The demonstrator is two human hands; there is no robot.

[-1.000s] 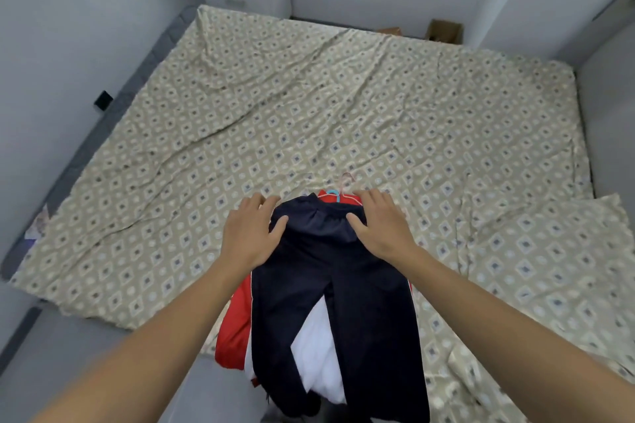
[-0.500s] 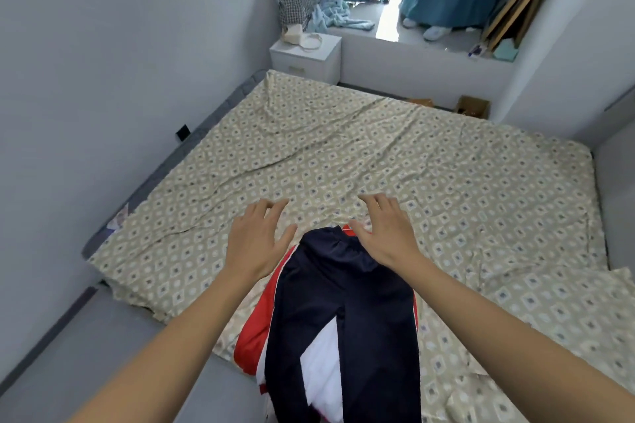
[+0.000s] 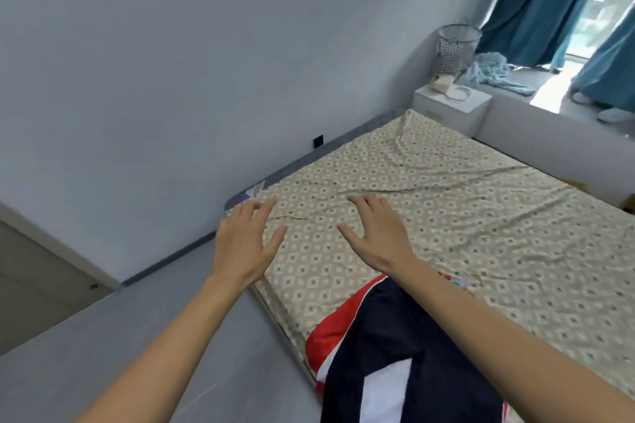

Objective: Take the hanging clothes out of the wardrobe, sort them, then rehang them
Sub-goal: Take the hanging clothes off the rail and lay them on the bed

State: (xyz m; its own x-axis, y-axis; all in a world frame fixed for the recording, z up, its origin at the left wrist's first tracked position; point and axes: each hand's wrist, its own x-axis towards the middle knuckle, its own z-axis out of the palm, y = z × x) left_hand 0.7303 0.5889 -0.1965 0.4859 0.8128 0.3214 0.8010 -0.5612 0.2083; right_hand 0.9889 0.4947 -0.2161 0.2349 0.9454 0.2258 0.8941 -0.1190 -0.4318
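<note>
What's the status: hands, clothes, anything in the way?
Left hand open, right hand open, both empty above the bed. Clothes piled at the bed's near edge, untouched. Nothing in the way.

This is a bedroom in a home. A wide bed (image 3: pixel 446 216) with a patterned beige sheet fills the corner against plain grey walls. At its far end stands a small white nightstand (image 3: pixel 450 106), and beyond it a wire laundry basket (image 3: pixel 457 45) and a heap of pale blue cloth (image 3: pixel 491 75) sit on a window ledge hung with teal curtains (image 3: pixel 536 0). Clothes (image 3: pixel 388 354) lie on the bed's near edge.
</note>
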